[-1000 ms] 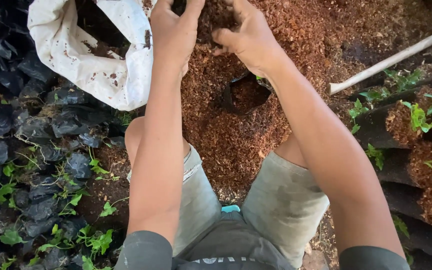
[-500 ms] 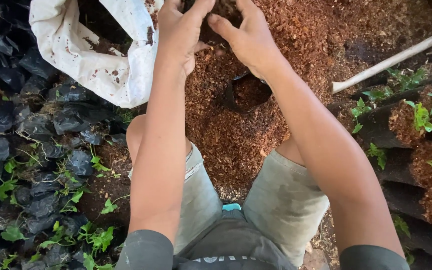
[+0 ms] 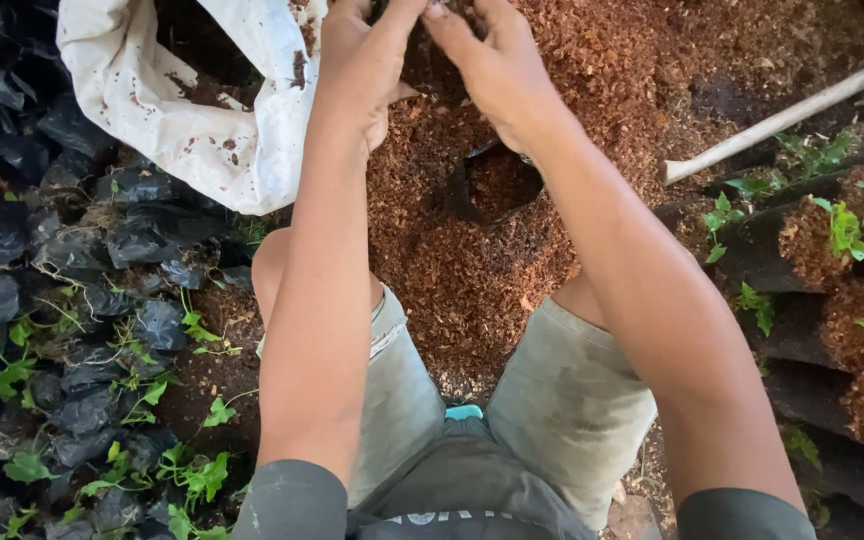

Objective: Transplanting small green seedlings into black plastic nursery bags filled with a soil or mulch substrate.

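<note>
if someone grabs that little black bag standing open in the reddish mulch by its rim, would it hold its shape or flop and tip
The black bag looks like thin, crinkled plastic, so its rim would probably fold under the fingers. It seems partly filled with the loose mulch, which likely keeps it upright now; lifted one-sided, it may sag and spill.

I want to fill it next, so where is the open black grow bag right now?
In the head view, the black grow bag sits upper centre in the reddish-brown mulch pile, just below the right hand, right of the white sack.
</note>
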